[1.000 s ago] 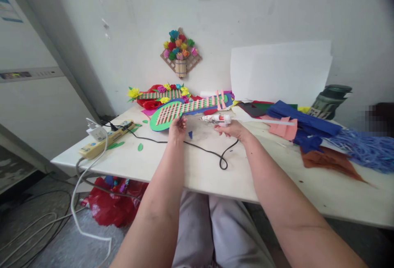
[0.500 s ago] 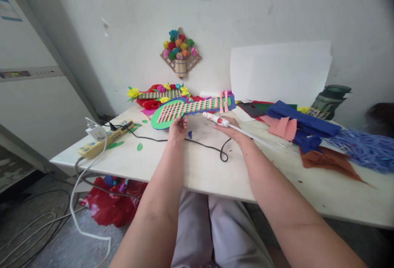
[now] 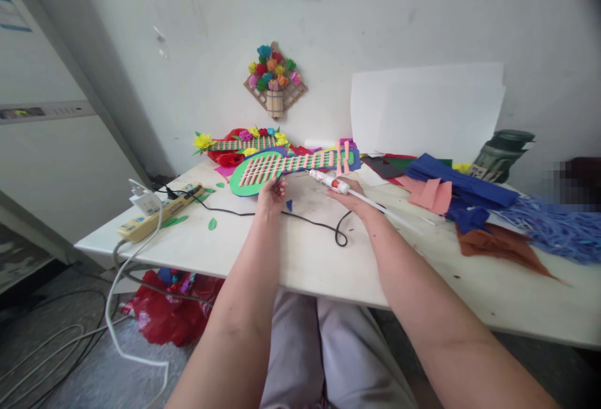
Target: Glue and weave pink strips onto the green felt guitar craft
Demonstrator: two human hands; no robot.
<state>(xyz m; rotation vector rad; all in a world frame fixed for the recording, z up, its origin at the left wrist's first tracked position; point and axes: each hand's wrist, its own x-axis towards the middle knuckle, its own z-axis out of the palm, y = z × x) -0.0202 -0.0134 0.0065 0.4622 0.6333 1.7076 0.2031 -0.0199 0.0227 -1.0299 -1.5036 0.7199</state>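
Observation:
My left hand (image 3: 270, 197) pinches the near edge of a paper guitar (image 3: 282, 168), green-bodied with pink strips on a blue backing, and holds it tilted above the white table (image 3: 291, 258). My right hand (image 3: 350, 199) grips a white glue gun (image 3: 328, 181) with a long clear glue stick trailing back to the right. The gun's nozzle points at the guitar's neck, close to it. A black cord (image 3: 323, 226) runs from the gun across the table.
A yellow power strip (image 3: 159, 212) with a white plug lies at the table's left. Another flower-trimmed paper guitar (image 3: 244, 143) leans at the back. Blue, pink and brown paper scraps (image 3: 474, 205) pile up on the right by white sheets (image 3: 422, 111) and a dark container (image 3: 502, 155).
My right hand swung the glue gun from lying crosswise to pointing its nozzle at the guitar's neck. My left hand lifted the guitar slightly.

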